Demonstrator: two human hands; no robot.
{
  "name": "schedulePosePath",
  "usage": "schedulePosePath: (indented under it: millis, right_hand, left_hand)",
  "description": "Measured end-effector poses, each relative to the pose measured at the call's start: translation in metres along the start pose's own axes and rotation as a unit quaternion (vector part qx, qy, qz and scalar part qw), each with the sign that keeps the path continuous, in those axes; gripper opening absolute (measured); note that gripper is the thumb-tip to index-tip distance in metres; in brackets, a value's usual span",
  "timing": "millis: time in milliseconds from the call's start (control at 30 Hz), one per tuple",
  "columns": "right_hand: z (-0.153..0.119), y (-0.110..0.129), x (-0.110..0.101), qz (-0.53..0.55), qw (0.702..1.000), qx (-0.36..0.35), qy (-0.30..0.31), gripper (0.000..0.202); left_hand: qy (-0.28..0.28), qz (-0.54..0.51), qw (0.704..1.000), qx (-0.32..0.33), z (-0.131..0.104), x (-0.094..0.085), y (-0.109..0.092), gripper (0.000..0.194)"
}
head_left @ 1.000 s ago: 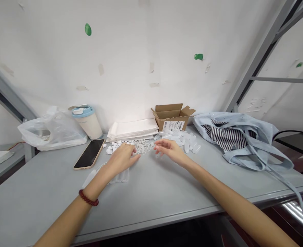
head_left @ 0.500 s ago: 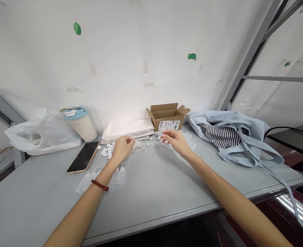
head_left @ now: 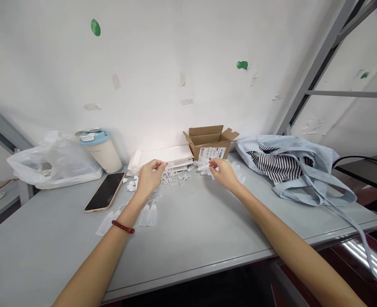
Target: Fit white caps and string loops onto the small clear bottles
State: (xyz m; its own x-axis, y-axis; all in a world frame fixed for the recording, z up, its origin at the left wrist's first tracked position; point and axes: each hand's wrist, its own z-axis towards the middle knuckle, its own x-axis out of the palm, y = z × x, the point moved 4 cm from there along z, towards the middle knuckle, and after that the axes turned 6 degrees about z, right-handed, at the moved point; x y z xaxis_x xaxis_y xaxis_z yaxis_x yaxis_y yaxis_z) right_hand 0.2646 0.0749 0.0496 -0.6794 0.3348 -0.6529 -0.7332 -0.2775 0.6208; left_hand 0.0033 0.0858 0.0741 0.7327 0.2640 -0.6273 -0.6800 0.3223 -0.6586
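Note:
My left hand (head_left: 150,177), with a dark red bead bracelet on its wrist, is closed in a pinch above a pile of white cords (head_left: 177,178); what looks like a white cord is at its fingertips. Thumb and forefinger of my right hand (head_left: 225,172) pinch a small translucent plastic piece (head_left: 202,163) that points left. Beneath and beyond that hand, more translucent pieces (head_left: 239,171) lie on the table. Corded translucent pieces (head_left: 148,215) lie in a row near my left forearm, which covers some of them. Small white pieces (head_left: 131,186) are left of my left hand.
A stack of white paper-like sheets (head_left: 163,156) and an open cardboard box (head_left: 210,143) stand by the wall. On the left are a phone (head_left: 105,192), a cup with a blue lid (head_left: 102,151) and a plastic bag (head_left: 56,164). A light blue cloth bag (head_left: 323,153) lies right, its strap over the edge.
My left hand has lifted a little from the cord pile, and its fingertips now point right. My right hand has shifted slightly right, still pinching the plastic piece. The view has moved slightly.

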Motion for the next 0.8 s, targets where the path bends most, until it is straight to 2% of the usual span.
schedulePosePath:
  millis: [133, 167, 267, 300, 433, 600, 667, 800]
  right_hand:
    - [-0.002, -0.001, 0.008, -0.098, 0.994, -0.029, 0.045, 0.03]
    - [-0.003, -0.001, 0.009, -0.116, 0.991, -0.032, 0.055, 0.032]
    - [-0.004, 0.002, 0.014, -0.156, 0.984, -0.044, 0.074, 0.036]
    - [-0.003, 0.003, 0.017, -0.167, 0.981, -0.052, 0.078, 0.036]
    - [-0.002, 0.008, 0.029, -0.213, 0.968, -0.104, 0.082, 0.04]
    - [-0.001, 0.008, 0.044, -0.24, 0.952, -0.157, 0.104, 0.041]
    - [0.0, 0.006, 0.043, -0.247, 0.953, -0.152, 0.09, 0.04]
    - [0.005, -0.003, 0.034, -0.228, 0.968, -0.096, 0.053, 0.037]
  left_hand:
    - [0.087, 0.024, 0.996, -0.009, -0.003, 0.005, -0.001, 0.029]
    - [0.092, 0.021, 0.995, -0.017, -0.004, 0.005, -0.002, 0.029]
    - [0.026, -0.001, 1.0, -0.012, -0.006, 0.0, -0.006, 0.032]
    - [0.02, 0.001, 1.0, -0.008, -0.007, 0.0, -0.008, 0.031]
    - [0.084, 0.021, 0.996, -0.015, -0.011, 0.009, -0.01, 0.027]
    - [0.027, -0.002, 1.0, 0.0, -0.013, 0.005, -0.017, 0.028]
    - [0.026, -0.017, 0.999, -0.006, -0.015, 0.005, -0.018, 0.029]
    - [0.033, -0.077, 0.996, -0.019, -0.017, 0.006, -0.017, 0.028]
